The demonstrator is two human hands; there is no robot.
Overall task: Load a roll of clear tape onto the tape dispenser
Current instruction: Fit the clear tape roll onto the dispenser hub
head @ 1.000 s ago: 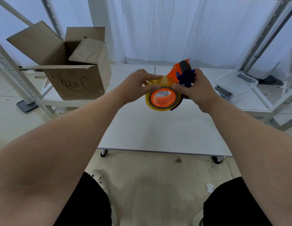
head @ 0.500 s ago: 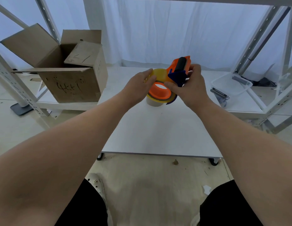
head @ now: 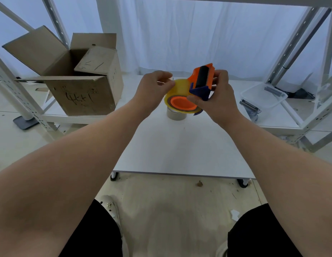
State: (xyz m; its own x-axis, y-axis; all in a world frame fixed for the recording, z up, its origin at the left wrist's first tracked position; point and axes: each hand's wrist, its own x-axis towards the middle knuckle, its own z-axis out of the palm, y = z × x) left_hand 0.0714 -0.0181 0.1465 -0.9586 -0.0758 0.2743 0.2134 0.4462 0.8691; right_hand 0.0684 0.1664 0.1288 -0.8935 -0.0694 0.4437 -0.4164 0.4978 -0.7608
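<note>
I hold an orange and blue tape dispenser [head: 202,78] in my right hand [head: 217,97], above the far middle of the white table [head: 180,145]. A yellowish clear tape roll [head: 177,89] sits around the dispenser's orange hub [head: 182,102]. My left hand [head: 152,89] pinches the roll's upper left edge with thumb and fingertips. The dispenser's black roller points up and away from me. Its handle is hidden by my right hand.
A second, beige tape roll [head: 176,115] stands on the table right under the dispenser. An open cardboard box [head: 78,84] sits on the low shelf at the left. A clear plastic tray [head: 265,95] with metal parts lies at the right. Shelf posts [head: 291,52] stand on both sides.
Both hands have tilted the dispenser so its hub lies flatter and the roller faces up. My left fingers have shifted from wrapping the roll to pinching its upper edge. The beige roll beneath now shows.
</note>
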